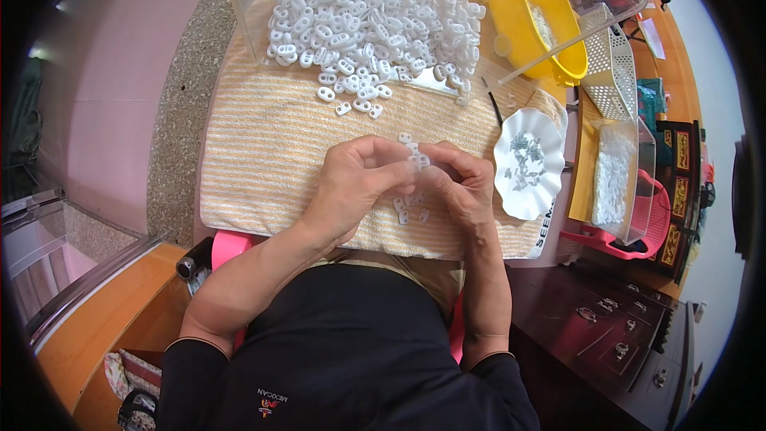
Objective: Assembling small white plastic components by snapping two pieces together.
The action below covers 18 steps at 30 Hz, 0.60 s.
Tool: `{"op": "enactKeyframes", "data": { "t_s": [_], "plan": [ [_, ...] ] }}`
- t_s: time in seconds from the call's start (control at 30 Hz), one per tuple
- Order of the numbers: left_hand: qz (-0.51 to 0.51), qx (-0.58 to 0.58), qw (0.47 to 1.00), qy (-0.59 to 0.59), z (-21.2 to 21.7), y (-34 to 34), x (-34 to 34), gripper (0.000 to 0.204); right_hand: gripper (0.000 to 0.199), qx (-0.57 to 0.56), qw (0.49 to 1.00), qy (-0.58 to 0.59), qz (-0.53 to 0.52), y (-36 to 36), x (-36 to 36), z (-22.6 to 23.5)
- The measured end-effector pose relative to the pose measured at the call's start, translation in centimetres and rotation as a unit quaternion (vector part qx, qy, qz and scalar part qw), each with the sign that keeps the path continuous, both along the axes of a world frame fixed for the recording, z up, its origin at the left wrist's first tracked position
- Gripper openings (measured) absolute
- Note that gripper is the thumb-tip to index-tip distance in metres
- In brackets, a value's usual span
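My left hand (355,179) and my right hand (463,183) meet over the striped towel (255,152), thumbs and forefingers closed. Between the fingertips is a small white plastic piece with two holes (420,161), which both hands pinch; its finer details are blurred. Several like it lie just beyond the fingertips, and a few loose white pieces (404,216) rest under the hands. Farther off, a big heap of white two-holed pieces (367,24) spills out of a clear plastic bin (243,0). Beside my right hand stands a white scalloped dish (523,206) with small grey parts (527,160).
A thin black tool (495,108) lies by the dish. At the far right are a yellow basin (511,0), a white perforated basket (610,68), a clear box of white pieces (613,175) and a pink basket (656,215). A dark wooden cabinet (590,311) stands nearer on the right.
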<state>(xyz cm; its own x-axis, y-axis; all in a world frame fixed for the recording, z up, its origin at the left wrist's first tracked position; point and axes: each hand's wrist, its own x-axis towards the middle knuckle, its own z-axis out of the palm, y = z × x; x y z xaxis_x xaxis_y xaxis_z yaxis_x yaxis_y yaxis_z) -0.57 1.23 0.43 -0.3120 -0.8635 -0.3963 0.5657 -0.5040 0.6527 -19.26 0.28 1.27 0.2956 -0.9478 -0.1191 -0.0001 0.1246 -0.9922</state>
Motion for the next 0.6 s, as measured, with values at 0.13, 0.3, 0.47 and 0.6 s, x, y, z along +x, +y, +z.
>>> {"op": "enactKeyframes", "data": {
  "t_s": [0.13, 0.3, 0.47, 0.6],
  "plan": [
    [-0.001, 0.012, 1.000, 0.013, 0.02, -0.02, 0.04, 0.013, 0.029, 0.015, 1.000, 0.000, -0.009, 0.12, -0.01, -0.12],
    [-0.009, 0.025, 1.000, 0.003, 0.03, -0.07, 0.15, 0.013, 0.029, 0.021, 1.000, 0.003, -0.009, 0.13, 0.06, -0.02],
    [-0.014, 0.027, 0.999, 0.012, 0.04, -0.10, 0.25, 0.013, 0.029, 0.026, 0.999, 0.014, -0.015, 0.16, 0.26, 0.34],
    [-0.009, 0.038, 0.999, 0.012, 0.33, -0.11, 0.19, 0.013, 0.029, 0.035, 0.999, 0.009, -0.017, 0.17, 0.22, 0.29]
  ]
}}
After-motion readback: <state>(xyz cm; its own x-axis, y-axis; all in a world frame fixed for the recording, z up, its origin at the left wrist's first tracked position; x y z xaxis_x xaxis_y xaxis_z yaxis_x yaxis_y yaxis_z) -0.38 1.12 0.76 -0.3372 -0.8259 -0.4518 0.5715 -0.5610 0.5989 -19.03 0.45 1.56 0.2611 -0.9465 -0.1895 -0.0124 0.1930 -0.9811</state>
